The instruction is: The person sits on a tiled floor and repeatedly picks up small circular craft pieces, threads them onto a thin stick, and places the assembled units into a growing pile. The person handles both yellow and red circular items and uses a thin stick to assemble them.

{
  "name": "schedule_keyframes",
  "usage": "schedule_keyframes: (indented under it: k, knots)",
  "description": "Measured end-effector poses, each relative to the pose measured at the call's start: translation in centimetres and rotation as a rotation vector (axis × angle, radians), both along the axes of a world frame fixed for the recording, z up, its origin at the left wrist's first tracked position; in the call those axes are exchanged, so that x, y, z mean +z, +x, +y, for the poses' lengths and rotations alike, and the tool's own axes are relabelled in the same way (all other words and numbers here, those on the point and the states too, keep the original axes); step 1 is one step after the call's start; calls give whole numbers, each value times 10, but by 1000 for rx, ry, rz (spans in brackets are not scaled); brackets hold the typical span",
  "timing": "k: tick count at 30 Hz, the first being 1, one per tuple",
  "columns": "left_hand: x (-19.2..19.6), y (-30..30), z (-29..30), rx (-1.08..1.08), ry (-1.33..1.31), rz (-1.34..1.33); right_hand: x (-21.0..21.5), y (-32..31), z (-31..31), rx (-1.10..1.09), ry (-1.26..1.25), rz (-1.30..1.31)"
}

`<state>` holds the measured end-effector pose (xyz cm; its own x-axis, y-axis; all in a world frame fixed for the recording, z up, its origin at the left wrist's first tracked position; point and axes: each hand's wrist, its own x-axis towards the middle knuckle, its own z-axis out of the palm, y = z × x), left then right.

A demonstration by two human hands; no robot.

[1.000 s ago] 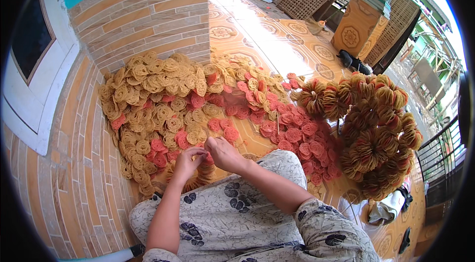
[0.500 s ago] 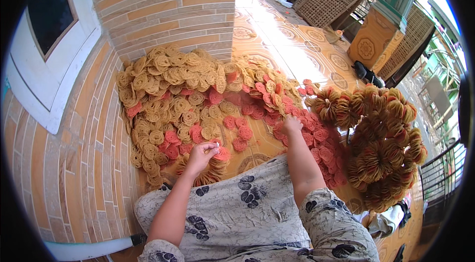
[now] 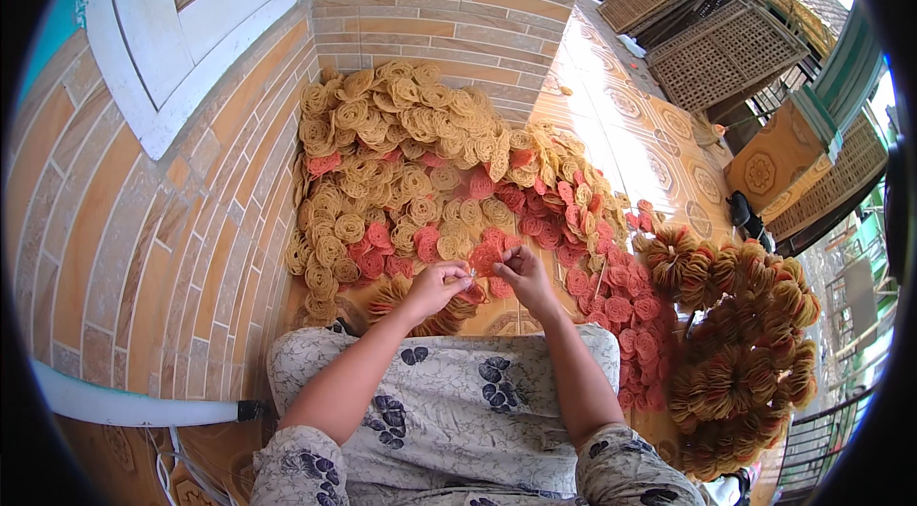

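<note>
Both our hands meet in front of us over the floor, and the grip is shared: our left hand [image 3: 435, 284] and our right hand [image 3: 523, 272] pinch the same flat round red lacy disc [image 3: 484, 258] between their fingertips, left fingers closed on its near-left edge, right fingers closed on its right edge. That disc sits just above the patterned orange tiled floor [image 3: 650, 138], near our lap, at the near edge of the big spread of discs. A thin thread or strip seems to run between the fingertips, but we cannot tell for sure.

Beyond our hands lies a wide heap of tan round lacy discs [image 3: 401, 138], piled against the brick-tiled pillar [image 3: 449, 0] on the far side and against the orange brick-tiled wall [image 3: 143, 219] on the left. A band of loose red discs [image 3: 592, 248] runs from the middle of the heap toward the right and near. Just under our left hand sits a small fanned stack of tan discs [image 3: 401, 301]. On the right, well apart from our hands, lie bundled rosettes of tan and red discs [image 3: 745, 324]. Our lap is covered by grey floral cloth [image 3: 458, 401]. Woven lattice panels [image 3: 716, 47] lean at the far right.
</note>
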<state>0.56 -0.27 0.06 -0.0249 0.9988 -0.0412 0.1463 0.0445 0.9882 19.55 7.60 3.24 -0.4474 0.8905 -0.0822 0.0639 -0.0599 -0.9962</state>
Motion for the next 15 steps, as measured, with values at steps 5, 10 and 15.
schedule_keyframes:
  k: [5,10,15]
  knots:
    - [7,0,-3,64,-57,81,-1,-9,-6,52,215,-201]
    - [-3,-1,2,40,-79,21,-4,-10,-12,67,460,-248]
    - [-5,-3,3,18,-88,-47,1,-9,-12,121,445,-276]
